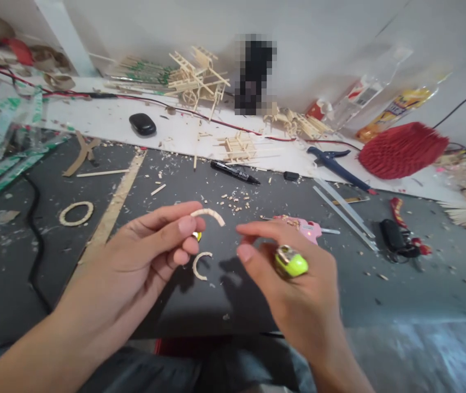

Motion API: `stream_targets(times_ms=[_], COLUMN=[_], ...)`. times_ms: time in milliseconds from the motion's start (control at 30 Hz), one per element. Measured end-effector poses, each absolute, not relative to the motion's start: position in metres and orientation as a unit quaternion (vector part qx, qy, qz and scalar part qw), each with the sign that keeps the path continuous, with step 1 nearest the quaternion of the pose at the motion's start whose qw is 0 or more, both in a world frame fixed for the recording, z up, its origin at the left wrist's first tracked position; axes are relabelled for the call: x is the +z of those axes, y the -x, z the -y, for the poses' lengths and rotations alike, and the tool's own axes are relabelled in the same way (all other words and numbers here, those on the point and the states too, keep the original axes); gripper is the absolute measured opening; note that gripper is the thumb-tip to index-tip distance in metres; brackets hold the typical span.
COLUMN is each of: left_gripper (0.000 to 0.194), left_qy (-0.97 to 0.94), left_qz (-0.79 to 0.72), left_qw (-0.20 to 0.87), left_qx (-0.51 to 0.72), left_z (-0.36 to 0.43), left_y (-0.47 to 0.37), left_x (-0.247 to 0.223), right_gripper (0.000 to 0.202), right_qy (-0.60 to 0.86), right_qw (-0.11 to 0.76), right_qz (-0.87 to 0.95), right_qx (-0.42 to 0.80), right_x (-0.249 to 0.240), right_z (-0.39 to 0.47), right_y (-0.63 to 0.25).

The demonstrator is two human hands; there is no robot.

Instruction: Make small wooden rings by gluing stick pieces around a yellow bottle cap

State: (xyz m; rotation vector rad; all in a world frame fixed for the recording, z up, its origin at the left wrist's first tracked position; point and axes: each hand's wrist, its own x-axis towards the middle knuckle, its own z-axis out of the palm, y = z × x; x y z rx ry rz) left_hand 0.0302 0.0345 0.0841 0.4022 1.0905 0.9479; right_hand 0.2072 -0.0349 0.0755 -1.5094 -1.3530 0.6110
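Between the thumb and index finger of my left hand is a curved, pale wooden strip, its free end pointing right. A small yellow thing shows behind those fingers. My right hand is just to the right, index finger and thumb tips slightly apart, with a lime-green and metal tool held in the crook of the hand; its other fingers are mostly hidden. Below the hands' gap, a C-shaped wooden piece lies on the dark table. A full wooden ring lies at the left.
A pink glue gun lies behind my right hand, near clear sticks. Further back are a black marker, blue pliers, stick models and a red bundle. Keys lie right; a black cable runs left.
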Motion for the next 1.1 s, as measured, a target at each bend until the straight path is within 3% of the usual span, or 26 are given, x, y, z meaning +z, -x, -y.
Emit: stream_targets(times_ms=[167,367,500,800,1100], left_gripper=[0.024,0.022,0.035,0.026,0.031], left_qy=[-0.109,-0.169,-0.198,-0.227,-0.213], left_qz=[-0.484,-0.429,-0.404,-0.348,-0.348], left_qw=[0.779,0.807,0.820,0.852,0.867], left_qx=[0.384,0.369,0.354,0.319,0.285], left_z=[-0.027,-0.023,-0.020,-0.022,-0.019], left_y=[-0.032,-0.033,-0.031,-0.030,-0.027], left_x=[0.083,0.076,0.072,0.070,0.069], right_gripper=[0.019,0.018,0.017,0.019,0.014], right_qy=[0.560,0.548,0.559,0.535,0.481], right_qw=[0.578,0.625,0.606,0.562,0.519], right_qz=[0.462,0.441,0.488,0.595,0.696], right_qx=[0.373,0.340,0.287,0.210,0.126], right_x=[0.064,0.059,0.061,0.064,0.068], right_z=[0.024,0.021,0.019,0.020,0.023], right_y=[-0.176,-0.168,-0.174,-0.189,-0.203])
